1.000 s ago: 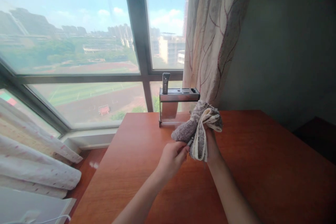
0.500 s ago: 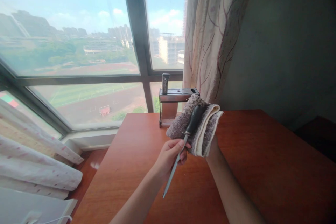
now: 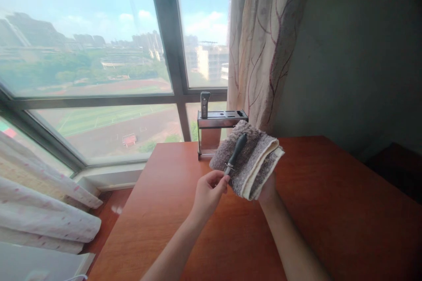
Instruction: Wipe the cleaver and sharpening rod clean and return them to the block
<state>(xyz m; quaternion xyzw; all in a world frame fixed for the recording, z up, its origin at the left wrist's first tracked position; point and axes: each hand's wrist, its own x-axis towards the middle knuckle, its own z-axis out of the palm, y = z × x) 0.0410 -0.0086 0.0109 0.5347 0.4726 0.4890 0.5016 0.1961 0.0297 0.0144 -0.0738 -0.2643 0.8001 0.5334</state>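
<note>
**Sharpening rod held over a folded towel above the table**

The left hand (image 3: 208,191) is closed in a pinch around the metal end of a sharpening rod (image 3: 235,154), just below its guard. The rod's long axis runs diagonally, its black handle pointing up and away to the right, resting on the towel (image 3: 252,164); the steel shaft beyond the fingers is hidden inside the hand, so its length cannot be seen. Just right of the left hand, the right hand (image 3: 267,189) sits under the folded grey towel and supports it from below; its fingers are covered by the cloth, so how far they curl cannot be told. The towel's cream underside shows along its lower right edge.

Below both hands the red-brown table (image 3: 329,210) spreads wide, with open surface to the right and toward the person. Its left edge drops off left of the left hand. Beyond the towel, close behind it, a steel knife rack (image 3: 217,129) stands on the table's far edge, one handle (image 3: 205,104) upright in it. Past that are the window (image 3: 99,66) and, right of it, a patterned curtain (image 3: 263,39).
</note>
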